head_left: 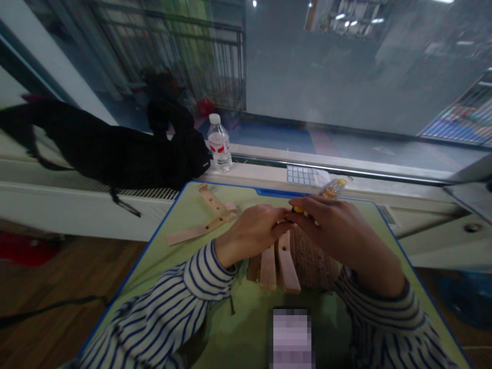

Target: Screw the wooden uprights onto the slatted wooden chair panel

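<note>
My right hand is closed around a small yellow-and-black tool handle, mostly hidden by the fingers. My left hand meets it with thumb and fingers pinched; what they grip is hidden. Beneath both hands, a piece of brown corrugated cardboard lies on the table. Two light wooden strips with holes rest over its left part, their far ends covered by my hands. A separate pair of joined wooden strips forms a V to the left. Beside my left cuff lies a screw.
The green table has a blue rim. A phone lies near its front. Behind are a water bottle, a black bag, a blue-and-white grid sheet and a clear plastic packet by the window.
</note>
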The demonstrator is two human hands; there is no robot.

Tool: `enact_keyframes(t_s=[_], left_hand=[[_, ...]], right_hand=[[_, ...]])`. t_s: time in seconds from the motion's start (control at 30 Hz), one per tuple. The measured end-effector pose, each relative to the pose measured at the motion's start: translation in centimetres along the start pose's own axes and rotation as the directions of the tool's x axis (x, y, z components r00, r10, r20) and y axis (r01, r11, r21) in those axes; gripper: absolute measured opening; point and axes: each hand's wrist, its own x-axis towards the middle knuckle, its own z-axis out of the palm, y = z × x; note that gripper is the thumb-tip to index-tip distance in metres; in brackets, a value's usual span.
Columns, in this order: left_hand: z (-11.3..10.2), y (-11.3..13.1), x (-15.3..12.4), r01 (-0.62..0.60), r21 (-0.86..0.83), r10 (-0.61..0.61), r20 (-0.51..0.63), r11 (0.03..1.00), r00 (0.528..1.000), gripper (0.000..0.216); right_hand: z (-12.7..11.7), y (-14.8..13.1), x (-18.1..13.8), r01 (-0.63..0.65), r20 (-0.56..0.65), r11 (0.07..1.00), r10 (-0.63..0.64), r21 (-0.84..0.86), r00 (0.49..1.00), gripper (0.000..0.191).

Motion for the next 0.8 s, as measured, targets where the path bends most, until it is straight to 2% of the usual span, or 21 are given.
enact_keyframes(t_s=[0.2, 0.4, 0.53, 0.8], left_hand=[[0.31, -0.12, 0.09, 0.078, 0.097, -0.069, -0.09, 0.992, 0.994, 0.025], [0.07, -0.24, 0.16, 0.046, 0.055, -0.043, -0.065, 0.997, 0.997, 0.023], [0.02, -0.32, 0.18, 0.029, 0.045, -0.027, -0.055, 0.999, 0.998, 0.023], [-0.02, -0.27, 0.1, 0.021, -0.002, -0.021, -0.028, 1.0, 0.999, 0.025]], right_hand=[[0.2, 0.0, 0.07, 0.004, -0.005, 1.0, -0.004, 0.024, 1.0, 0.024], [0.17, 0.04, -0.05, 0.05, -0.046, 0.998, -0.048, 0.045, 0.998, 0.035], [0.13, 0.17, -0.07, 0.053, -0.024, 0.995, -0.051, 0.084, 0.998, 0.033], [0.14, 0.26, -0.07, 0.032, -0.031, 0.998, -0.03, 0.057, 0.999, 0.029]])
